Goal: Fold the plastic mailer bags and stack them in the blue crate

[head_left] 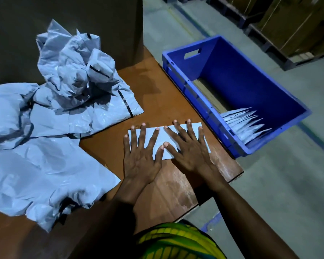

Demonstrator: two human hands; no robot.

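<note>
At the right edge of the tabletop [157, 101]: one folded mailer bag [162, 138] lies flat as a narrow rectangle, long side running left to right.
Left hand [141, 157]: palm down, fingers spread straight, pressing the left half of the folded mailer bag.
Right hand [190, 154]: palm down, fingers spread straight, pressing the right half; both thumb tips meet near the bag's near edge.
Blue crate [251, 86]: off the tabletop, just beside its right edge, top open.
Crate contents: folded bags [245, 124] overlapped in a fanned row at the near end; brown cardboard [208, 94] along the wall nearest the tabletop.
Left half of tabletop: pile of unfolded bags [64, 94], crumpled at the far side, flatter toward the near edge.
</note>
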